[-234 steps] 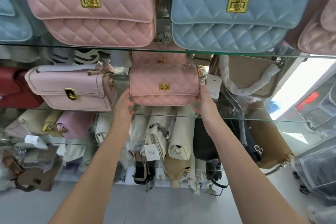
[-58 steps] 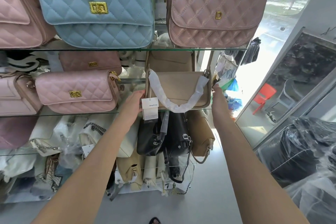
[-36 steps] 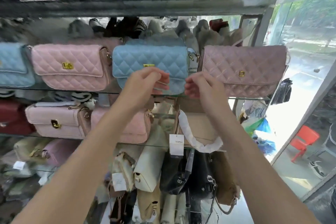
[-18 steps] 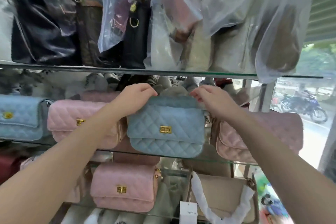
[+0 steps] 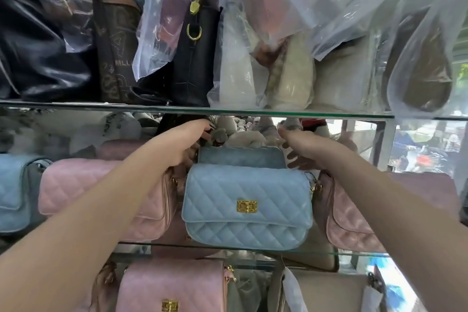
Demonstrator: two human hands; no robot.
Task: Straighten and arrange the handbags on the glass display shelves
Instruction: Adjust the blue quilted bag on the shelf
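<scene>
A light blue quilted handbag (image 5: 247, 205) with a gold clasp stands at the front of the middle glass shelf (image 5: 253, 248). Directly behind it stands a second, darker-looking blue quilted bag (image 5: 241, 157). My left hand (image 5: 183, 143) reaches past the front bag and curls around the rear bag's left end. My right hand (image 5: 298, 149) has its fingers spread and holds the rear bag's right end. A pink quilted bag (image 5: 101, 197) stands on the left and a mauve quilted bag (image 5: 349, 220) on the right.
The upper glass shelf (image 5: 253, 111) sits just above my hands and carries dark, cream and brown bags in plastic wrap (image 5: 342, 20). Another blue bag (image 5: 15, 192) is at far left. Below are a pink bag (image 5: 172, 289) and a beige bag (image 5: 329, 291).
My view has risen from the lower shelves to the middle one. My hands left the front blue bag's top and moved further back to the ends of the blue bag behind it.
</scene>
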